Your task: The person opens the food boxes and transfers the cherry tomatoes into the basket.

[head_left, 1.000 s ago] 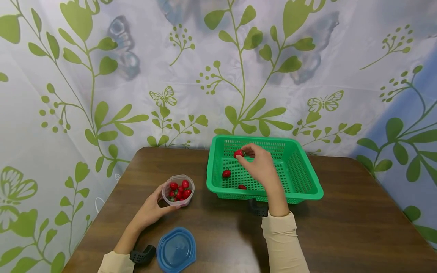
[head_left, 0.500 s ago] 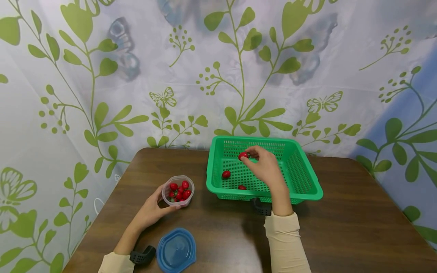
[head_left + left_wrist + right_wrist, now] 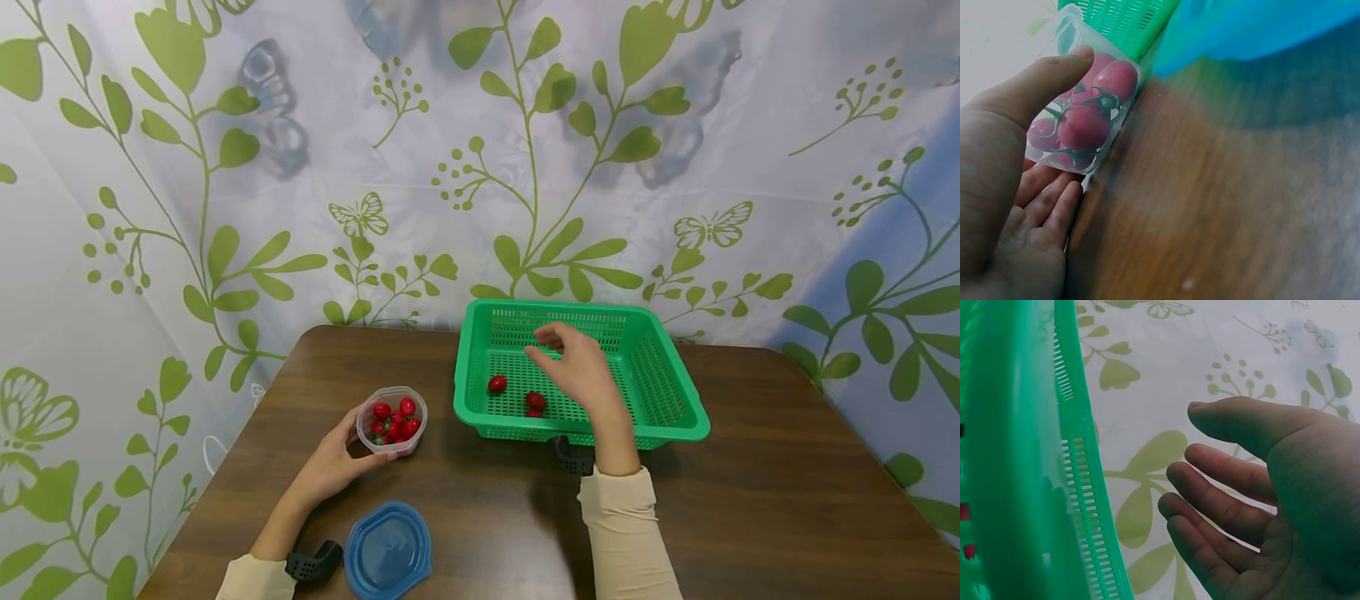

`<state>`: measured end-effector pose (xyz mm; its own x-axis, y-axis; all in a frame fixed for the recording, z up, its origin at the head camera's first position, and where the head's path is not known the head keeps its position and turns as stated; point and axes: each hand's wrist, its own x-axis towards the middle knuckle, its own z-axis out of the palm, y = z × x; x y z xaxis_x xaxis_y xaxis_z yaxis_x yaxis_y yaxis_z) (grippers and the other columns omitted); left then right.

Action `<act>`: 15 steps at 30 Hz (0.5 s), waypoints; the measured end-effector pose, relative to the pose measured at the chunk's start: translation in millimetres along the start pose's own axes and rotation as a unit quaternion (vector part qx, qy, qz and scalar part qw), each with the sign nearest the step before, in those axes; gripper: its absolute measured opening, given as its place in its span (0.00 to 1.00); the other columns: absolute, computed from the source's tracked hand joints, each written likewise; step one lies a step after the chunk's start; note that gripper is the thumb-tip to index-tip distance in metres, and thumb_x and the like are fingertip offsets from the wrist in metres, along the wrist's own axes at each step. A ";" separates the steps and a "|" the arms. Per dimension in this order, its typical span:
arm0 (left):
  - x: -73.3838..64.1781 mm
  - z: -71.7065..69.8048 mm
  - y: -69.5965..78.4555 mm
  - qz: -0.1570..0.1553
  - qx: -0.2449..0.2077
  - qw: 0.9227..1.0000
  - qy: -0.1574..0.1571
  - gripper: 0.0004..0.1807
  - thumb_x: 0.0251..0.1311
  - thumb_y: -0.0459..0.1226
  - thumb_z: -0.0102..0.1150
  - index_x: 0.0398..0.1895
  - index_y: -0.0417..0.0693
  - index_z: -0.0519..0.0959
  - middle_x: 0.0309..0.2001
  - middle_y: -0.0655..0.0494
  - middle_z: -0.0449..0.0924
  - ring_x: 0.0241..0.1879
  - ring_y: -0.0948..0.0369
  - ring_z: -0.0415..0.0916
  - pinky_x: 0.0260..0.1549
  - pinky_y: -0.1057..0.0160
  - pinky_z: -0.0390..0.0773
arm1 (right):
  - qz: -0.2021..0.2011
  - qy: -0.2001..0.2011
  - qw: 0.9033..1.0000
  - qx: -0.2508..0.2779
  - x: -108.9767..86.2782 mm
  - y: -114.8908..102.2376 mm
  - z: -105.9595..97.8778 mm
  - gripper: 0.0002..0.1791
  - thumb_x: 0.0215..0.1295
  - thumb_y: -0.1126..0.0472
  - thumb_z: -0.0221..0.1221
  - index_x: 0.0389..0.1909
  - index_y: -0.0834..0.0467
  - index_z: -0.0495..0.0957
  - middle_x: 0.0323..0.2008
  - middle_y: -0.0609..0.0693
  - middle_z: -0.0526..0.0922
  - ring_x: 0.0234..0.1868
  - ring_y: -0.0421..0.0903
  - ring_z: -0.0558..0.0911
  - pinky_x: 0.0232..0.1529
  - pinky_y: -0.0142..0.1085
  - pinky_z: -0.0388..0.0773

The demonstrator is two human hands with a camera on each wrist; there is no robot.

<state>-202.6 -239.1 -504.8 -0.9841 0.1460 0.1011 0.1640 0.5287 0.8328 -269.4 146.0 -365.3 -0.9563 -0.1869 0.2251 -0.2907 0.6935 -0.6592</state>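
Observation:
My left hand (image 3: pixel 333 458) grips a clear plastic container (image 3: pixel 362 425), thumb on the near side and fingers on the far side. Several cherry tomatoes (image 3: pixel 396 421) fill its lower part; their green stems show in the left wrist view. Over the green basket (image 3: pixel 663 432) hovers my right hand (image 3: pixel 581 367), holding nothing, its thumb and fingers apart. Inside the basket one cherry tomato (image 3: pixel 497 383) lies at the left. Nearer the front wall, another cherry tomato (image 3: pixel 536 400) lies beside a partly hidden one (image 3: pixel 534 413).
A blue lid (image 3: pixel 388 550) lies on the brown table (image 3: pixel 480 517), near the left forearm and in front of the container. Behind the table hangs a leaf-patterned cloth (image 3: pixel 420 167). The basket's raised rim surrounds the tomatoes inside it.
The right hand held a cherry tomato above the basket and shifted slightly right. It has let go, and the tomato now lies on the basket floor. My left hand stays put.

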 end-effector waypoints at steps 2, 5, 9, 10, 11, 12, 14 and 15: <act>0.0 0.0 0.0 0.001 -0.001 1.000 -0.001 0.53 0.53 0.51 0.79 0.79 0.54 0.60 0.73 0.45 0.69 0.72 0.41 0.68 0.70 0.36 0.66 | 0.002 -0.002 1.000 0.000 -0.1 -0.6 0.8 0.20 0.73 0.51 0.63 0.59 0.56 0.79 0.57 0.57 0.83 0.61 0.59 0.80 0.61 0.56 0.77; 0.2 0.3 -0.2 0.003 -0.003 1.000 0.000 0.53 0.53 0.51 0.79 0.79 0.54 0.60 0.73 0.45 0.69 0.72 0.42 0.68 0.70 0.37 0.66 | 0.002 -0.002 1.000 -0.001 0.1 -1.1 1.7 0.19 0.73 0.51 0.63 0.59 0.56 0.79 0.57 0.56 0.84 0.61 0.59 0.80 0.61 0.56 0.77; 0.5 0.5 -1.1 0.006 0.000 1.000 0.001 0.53 0.54 0.51 0.78 0.79 0.53 0.60 0.73 0.45 0.69 0.72 0.42 0.67 0.70 0.38 0.67 | 0.001 0.000 1.000 -0.001 0.1 -2.3 2.8 0.19 0.73 0.51 0.63 0.59 0.56 0.79 0.57 0.56 0.84 0.62 0.59 0.80 0.61 0.55 0.77; 0.5 0.3 -1.2 0.006 0.001 1.000 0.001 0.52 0.54 0.51 0.78 0.79 0.53 0.60 0.73 0.45 0.69 0.72 0.42 0.67 0.70 0.37 0.67 | 0.001 0.000 1.000 0.000 0.2 -2.6 3.2 0.19 0.73 0.51 0.63 0.59 0.56 0.79 0.57 0.56 0.84 0.62 0.59 0.80 0.61 0.55 0.77; 0.4 0.2 -1.1 0.006 0.002 1.000 0.001 0.52 0.54 0.51 0.78 0.79 0.53 0.60 0.73 0.45 0.69 0.72 0.41 0.68 0.70 0.37 0.67 | -0.001 0.000 1.000 0.000 -0.1 -3.0 3.2 0.19 0.73 0.51 0.63 0.59 0.56 0.79 0.57 0.56 0.84 0.62 0.59 0.80 0.61 0.55 0.77; 0.4 0.0 -1.1 0.006 0.003 1.000 0.001 0.52 0.54 0.51 0.78 0.79 0.53 0.60 0.73 0.45 0.69 0.72 0.41 0.68 0.70 0.37 0.67 | -0.002 0.000 1.000 0.001 -0.2 -3.5 3.6 0.19 0.73 0.51 0.63 0.59 0.56 0.79 0.57 0.56 0.84 0.62 0.59 0.80 0.61 0.55 0.77; 0.3 -0.3 -0.8 0.006 0.003 1.000 0.000 0.52 0.55 0.52 0.78 0.79 0.53 0.60 0.73 0.45 0.69 0.72 0.41 0.68 0.69 0.37 0.67 | -0.004 -0.001 1.000 0.000 -0.3 -4.1 4.0 0.19 0.73 0.51 0.63 0.58 0.56 0.79 0.57 0.56 0.84 0.61 0.58 0.80 0.61 0.55 0.77; 0.3 -0.3 -0.6 0.006 0.004 1.000 0.000 0.52 0.55 0.52 0.78 0.79 0.53 0.60 0.73 0.45 0.69 0.72 0.41 0.68 0.69 0.37 0.67 | -0.006 -0.002 1.000 0.001 -0.5 -4.7 4.1 0.19 0.73 0.51 0.63 0.58 0.56 0.80 0.57 0.56 0.84 0.61 0.58 0.80 0.61 0.55 0.77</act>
<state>-203.0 -239.7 -505.1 -0.9821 0.1521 0.1110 0.1761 0.5333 0.8274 -267.7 139.9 -365.3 -0.9531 -0.1967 0.2301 -0.3013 0.6898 -0.6583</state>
